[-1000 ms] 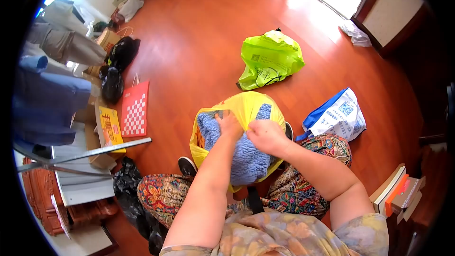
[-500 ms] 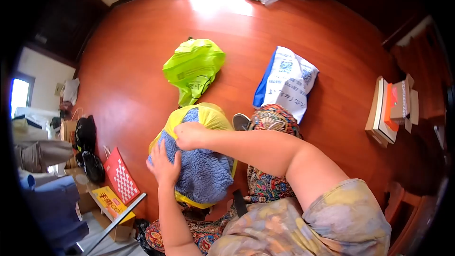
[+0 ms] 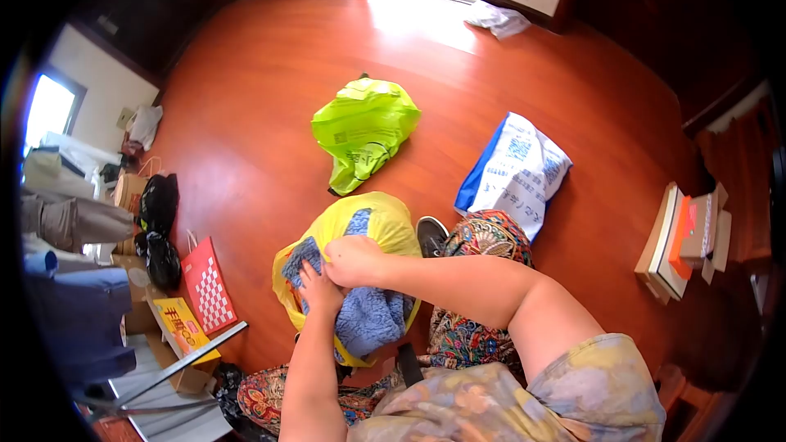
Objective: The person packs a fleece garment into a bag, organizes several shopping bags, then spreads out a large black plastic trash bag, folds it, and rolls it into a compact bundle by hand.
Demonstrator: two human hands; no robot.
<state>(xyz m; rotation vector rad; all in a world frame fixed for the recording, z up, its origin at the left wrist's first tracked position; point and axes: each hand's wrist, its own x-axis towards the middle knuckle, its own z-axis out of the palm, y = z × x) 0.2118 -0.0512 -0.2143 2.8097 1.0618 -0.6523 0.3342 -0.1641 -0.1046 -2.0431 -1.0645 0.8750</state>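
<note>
Yellow bag [image 3: 391,217]: one; set on the floor [image 3: 262,106] toward its near edge, between the knees, mouth agape.
Blue fleecy cloth [image 3: 372,319]: lodged in the bag's mouth and bulging at the near rim; whether one piece or several cannot be told.
Left hand [image 3: 321,290]: laid on the cloth, fingers slightly spread.
Right hand [image 3: 352,262]: curled beside the left; the bag's rim appears to be pinched, though the fingertips are hidden.
Hazard: the thin rim could be torn if pulled hard against the bulk; cloth could be spilled over the near rim if the bag were tipped.
Count, beyond the bag: one green bag [image 3: 368,127], one blue-and-white bag [image 3: 520,176]; one red checked bag [image 3: 210,285] toward the floor's left edge.
</note>
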